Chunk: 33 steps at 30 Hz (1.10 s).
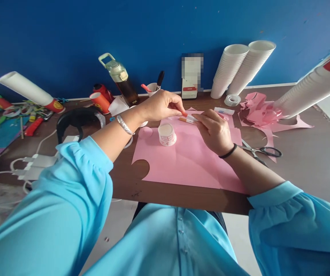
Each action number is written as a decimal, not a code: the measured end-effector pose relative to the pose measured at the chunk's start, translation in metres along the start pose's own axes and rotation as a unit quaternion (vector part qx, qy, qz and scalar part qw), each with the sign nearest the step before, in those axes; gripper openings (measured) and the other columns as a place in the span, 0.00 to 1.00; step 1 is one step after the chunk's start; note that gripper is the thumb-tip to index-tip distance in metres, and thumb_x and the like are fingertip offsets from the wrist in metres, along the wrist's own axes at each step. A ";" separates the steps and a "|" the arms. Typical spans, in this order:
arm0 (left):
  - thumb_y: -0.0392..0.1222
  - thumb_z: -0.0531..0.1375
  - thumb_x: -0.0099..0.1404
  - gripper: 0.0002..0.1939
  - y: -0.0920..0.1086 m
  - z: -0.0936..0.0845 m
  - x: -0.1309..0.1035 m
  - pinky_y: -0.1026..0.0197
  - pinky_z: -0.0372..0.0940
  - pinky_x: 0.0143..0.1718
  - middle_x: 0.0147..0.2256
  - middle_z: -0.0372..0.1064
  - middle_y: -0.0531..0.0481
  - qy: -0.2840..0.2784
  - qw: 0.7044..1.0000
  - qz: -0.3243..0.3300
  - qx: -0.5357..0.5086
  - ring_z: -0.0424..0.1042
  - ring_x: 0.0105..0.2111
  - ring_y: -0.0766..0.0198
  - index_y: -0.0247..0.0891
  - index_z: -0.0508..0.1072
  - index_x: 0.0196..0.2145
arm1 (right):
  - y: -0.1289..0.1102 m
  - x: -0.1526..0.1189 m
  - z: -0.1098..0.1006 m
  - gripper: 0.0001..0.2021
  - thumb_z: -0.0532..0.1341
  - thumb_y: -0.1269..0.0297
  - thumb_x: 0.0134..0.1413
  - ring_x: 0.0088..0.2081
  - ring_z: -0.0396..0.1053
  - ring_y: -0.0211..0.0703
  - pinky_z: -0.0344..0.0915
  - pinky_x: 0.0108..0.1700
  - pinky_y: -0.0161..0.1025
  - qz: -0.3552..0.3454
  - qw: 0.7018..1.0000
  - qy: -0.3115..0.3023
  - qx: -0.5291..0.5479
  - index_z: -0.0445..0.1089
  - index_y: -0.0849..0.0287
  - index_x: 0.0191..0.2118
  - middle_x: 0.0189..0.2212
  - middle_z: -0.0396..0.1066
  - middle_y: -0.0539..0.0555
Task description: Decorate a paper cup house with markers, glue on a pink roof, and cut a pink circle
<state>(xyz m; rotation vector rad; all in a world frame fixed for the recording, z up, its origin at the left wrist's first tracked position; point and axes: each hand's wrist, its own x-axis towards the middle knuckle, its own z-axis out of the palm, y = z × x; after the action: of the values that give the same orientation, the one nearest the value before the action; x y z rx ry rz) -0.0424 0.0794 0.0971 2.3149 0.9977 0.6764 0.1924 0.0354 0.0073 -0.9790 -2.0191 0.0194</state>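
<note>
Between my two hands is a marker with a red-orange end and a whitish barrel. The fingers of my left hand pinch its red-orange end. My right hand is closed on the whitish barrel. Both hands are above the upper part of a pink paper sheet with rounded pieces cut from its edges. Upside down on this sheet, below my left hand, stands a small white paper cup with red lines drawn on its side.
Scissors lie right of my right wrist, near pink scraps. Tall cup stacks and a phone stand along the wall. A bottle, a black headband-like item and white plugs are on the left.
</note>
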 end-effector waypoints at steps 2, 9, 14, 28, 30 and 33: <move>0.36 0.70 0.60 0.02 0.003 -0.001 -0.001 0.57 0.73 0.41 0.35 0.81 0.49 0.003 1.000 0.006 -0.012 0.79 0.37 0.60 0.36 0.82 0.33 | -0.003 0.002 -0.001 0.14 0.56 0.65 0.70 0.37 0.75 0.47 0.69 0.38 0.42 0.003 1.000 0.009 0.029 0.80 0.57 0.49 0.37 0.75 0.57; 0.40 0.69 0.65 0.13 0.004 -0.001 -0.012 0.52 0.74 0.53 0.45 0.82 0.45 0.016 0.998 -0.046 -0.036 0.81 0.47 0.57 0.37 0.81 0.47 | -0.006 0.006 -0.003 0.11 0.57 0.65 0.68 0.39 0.74 0.48 0.70 0.42 0.43 0.070 0.989 -0.066 0.116 0.78 0.56 0.45 0.37 0.77 0.56; 0.49 0.62 0.72 0.20 -0.004 0.001 -0.058 0.52 0.71 0.59 0.56 0.77 0.38 0.173 0.976 -0.110 -0.069 0.76 0.57 0.56 0.36 0.75 0.57 | 0.001 -0.002 0.003 0.11 0.56 0.66 0.67 0.41 0.75 0.49 0.69 0.40 0.42 0.121 0.981 -0.146 0.040 0.77 0.57 0.43 0.41 0.78 0.58; 0.49 0.72 0.57 0.30 -0.010 0.066 -0.107 0.44 0.72 0.55 0.53 0.78 0.42 0.091 0.985 -0.140 0.033 0.77 0.53 0.43 0.44 0.71 0.55 | 0.018 -0.031 -0.050 0.11 0.59 0.68 0.68 0.50 0.73 0.52 0.67 0.41 0.42 0.070 0.931 -0.299 -0.197 0.79 0.58 0.49 0.47 0.77 0.61; 0.50 0.71 0.58 0.26 -0.002 0.072 -0.100 0.46 0.73 0.53 0.51 0.78 0.43 0.091 0.986 -0.136 0.012 0.78 0.50 0.45 0.44 0.72 0.52 | 0.025 -0.033 -0.056 0.11 0.59 0.65 0.69 0.48 0.73 0.52 0.67 0.42 0.43 0.064 0.936 -0.278 -0.205 0.79 0.58 0.47 0.45 0.77 0.60; 0.51 0.70 0.60 0.26 0.009 0.083 -0.094 0.45 0.72 0.54 0.53 0.76 0.42 0.079 0.989 -0.124 -0.016 0.76 0.52 0.46 0.44 0.70 0.53 | 0.032 -0.026 -0.059 0.11 0.59 0.64 0.69 0.47 0.74 0.52 0.68 0.40 0.43 0.074 0.942 -0.248 -0.214 0.79 0.59 0.47 0.46 0.77 0.61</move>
<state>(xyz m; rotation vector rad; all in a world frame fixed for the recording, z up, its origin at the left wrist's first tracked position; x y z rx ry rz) -0.0429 -0.0196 0.0202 2.0871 1.3108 0.7757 0.2627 0.0209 0.0146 -1.5188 -2.4614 -0.1073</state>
